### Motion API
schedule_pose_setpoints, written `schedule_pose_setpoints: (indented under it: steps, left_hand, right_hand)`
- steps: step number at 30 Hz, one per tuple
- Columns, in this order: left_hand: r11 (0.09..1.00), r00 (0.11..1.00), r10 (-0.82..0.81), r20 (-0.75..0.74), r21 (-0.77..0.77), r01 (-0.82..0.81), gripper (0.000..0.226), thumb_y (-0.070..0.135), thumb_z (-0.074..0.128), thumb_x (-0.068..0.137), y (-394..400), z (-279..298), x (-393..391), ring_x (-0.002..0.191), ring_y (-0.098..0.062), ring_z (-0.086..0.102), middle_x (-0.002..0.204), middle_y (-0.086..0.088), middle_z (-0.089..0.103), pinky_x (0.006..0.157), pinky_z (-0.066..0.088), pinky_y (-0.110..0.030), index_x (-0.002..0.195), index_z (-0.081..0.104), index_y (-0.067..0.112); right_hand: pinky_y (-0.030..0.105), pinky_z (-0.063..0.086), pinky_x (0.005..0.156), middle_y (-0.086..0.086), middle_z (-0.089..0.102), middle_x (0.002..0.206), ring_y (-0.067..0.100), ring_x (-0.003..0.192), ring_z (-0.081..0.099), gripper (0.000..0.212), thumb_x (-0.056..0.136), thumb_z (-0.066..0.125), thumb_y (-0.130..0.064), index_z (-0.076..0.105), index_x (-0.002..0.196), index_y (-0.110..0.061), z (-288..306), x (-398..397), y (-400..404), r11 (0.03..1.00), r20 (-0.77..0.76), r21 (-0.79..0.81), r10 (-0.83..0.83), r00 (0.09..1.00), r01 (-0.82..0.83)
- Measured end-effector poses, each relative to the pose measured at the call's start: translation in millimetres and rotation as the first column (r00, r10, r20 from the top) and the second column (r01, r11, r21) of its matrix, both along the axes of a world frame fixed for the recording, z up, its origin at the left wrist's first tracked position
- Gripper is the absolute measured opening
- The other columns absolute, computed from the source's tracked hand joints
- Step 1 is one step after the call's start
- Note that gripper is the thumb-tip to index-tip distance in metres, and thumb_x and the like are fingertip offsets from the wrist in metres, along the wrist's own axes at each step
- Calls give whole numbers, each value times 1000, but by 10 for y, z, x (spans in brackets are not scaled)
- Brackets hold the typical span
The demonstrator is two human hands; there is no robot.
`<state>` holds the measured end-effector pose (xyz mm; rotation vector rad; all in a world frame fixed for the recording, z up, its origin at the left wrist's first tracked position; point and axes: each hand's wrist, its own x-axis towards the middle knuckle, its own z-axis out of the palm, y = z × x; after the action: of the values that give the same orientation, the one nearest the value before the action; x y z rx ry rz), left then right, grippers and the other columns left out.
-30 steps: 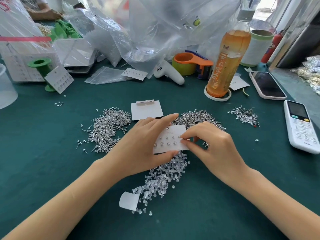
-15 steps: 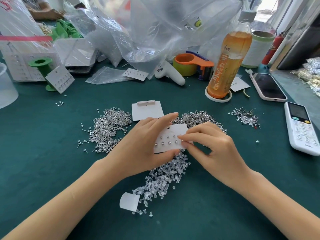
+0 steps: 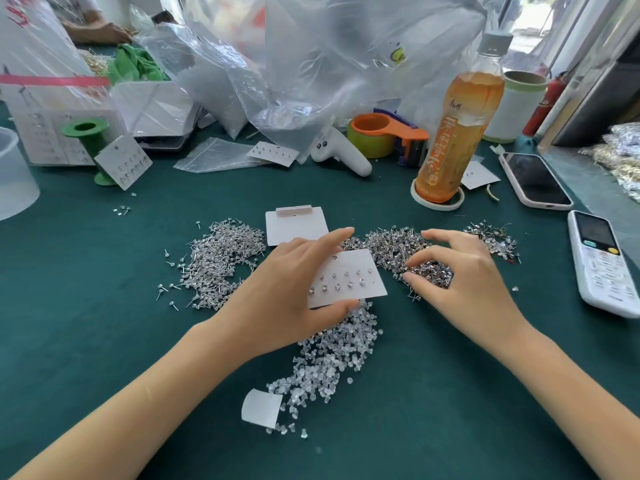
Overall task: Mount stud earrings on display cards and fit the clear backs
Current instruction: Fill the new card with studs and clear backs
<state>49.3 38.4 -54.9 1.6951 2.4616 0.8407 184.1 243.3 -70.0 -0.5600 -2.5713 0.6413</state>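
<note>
My left hand (image 3: 287, 296) holds a white display card (image 3: 349, 277) between forefinger and thumb; several stud earrings sit in two rows on it. My right hand (image 3: 460, 282) is to the right of the card, over a heap of silver studs (image 3: 398, 251), with thumb and forefinger curved apart just above the studs and nothing seen between them. A second heap of studs (image 3: 221, 261) lies to the left. Clear backs (image 3: 332, 355) are piled below the card. A stack of blank cards (image 3: 294, 225) lies behind my left hand.
An orange drink bottle (image 3: 457, 126), a tape dispenser (image 3: 384, 133), a white handheld tool (image 3: 341, 154) and plastic bags (image 3: 311, 64) stand at the back. A phone (image 3: 535, 180) and a white remote (image 3: 604, 261) lie at the right. A small paper scrap (image 3: 261, 408) lies near the backs.
My right hand has left the card's right edge and moved right onto the stud heap, its fingers spreading. My left hand still holds the card in place.
</note>
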Motion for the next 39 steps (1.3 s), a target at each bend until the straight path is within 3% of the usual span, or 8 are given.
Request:
schedule_pose_setpoints:
  steps: [4,11,16,20,23,27,31,39]
  left_hand:
    - [1000,1000,1,-3,-3,-1,78,61,54,78,1,-2,-1,117,-7,42,127,10,55,96,28,-16,144,23,35]
    - [1000,1000,-10,-19,-17,10,77,57,57,79,6,5,4,116,-7,42,126,8,56,94,26,-14,145,26,31]
    - [1000,1000,-5,-19,-18,5,76,57,58,79,0,3,2,115,-9,43,125,8,56,95,29,-17,144,26,32]
    - [1000,1000,-11,-26,-20,11,76,58,56,79,3,-6,3,114,-9,44,124,8,56,94,29,-17,144,27,32]
    - [1000,1000,-13,-26,-23,12,77,59,56,79,3,-16,4,116,-10,45,125,8,56,96,32,-20,145,24,34]
    - [1000,999,-17,-37,-7,16,76,60,55,79,8,-22,-1,115,-9,44,125,9,56,95,30,-18,144,25,33]
    - [1000,999,-24,-37,3,24,76,60,54,79,13,-25,-2,115,-9,45,125,9,56,96,32,-20,144,24,33]
    - [998,997,-54,-57,10,54,76,55,60,81,14,-28,0,113,-8,45,124,9,56,95,32,-17,144,26,30]
  right_hand:
    - [36,30,104,4,61,120,23,121,47,10,73,81,-15,74,79,-18,-31,-39,-54,1000,-9,23,17,1000,-17]
    - [34,32,98,5,66,114,28,115,53,10,73,81,-8,73,75,-15,-51,-119,-135,995,-32,99,32,999,-29]
    - [35,35,101,-9,67,108,12,112,53,8,77,76,-13,71,76,-20,39,-91,-140,996,-124,-91,6,992,-17]
    - [12,43,88,-13,71,93,1,97,63,14,82,71,-13,65,76,-25,154,-53,-167,951,-238,-308,-52,970,-25]
    - [7,44,75,-11,71,80,1,83,66,15,82,71,-12,65,77,-24,255,-17,-209,936,-318,-339,-16,948,-98]
    - [5,41,75,-14,69,83,1,83,62,16,81,72,-4,72,89,-18,297,27,-291,961,-250,-171,172,953,-218]
    - [5,42,72,-9,67,75,1,73,61,10,77,76,-5,70,83,-11,283,41,-336,945,-239,-207,201,950,-252]
    - [12,43,62,-8,66,66,3,63,57,9,82,72,-14,69,74,-17,268,31,-346,924,-152,-292,208,966,-245]
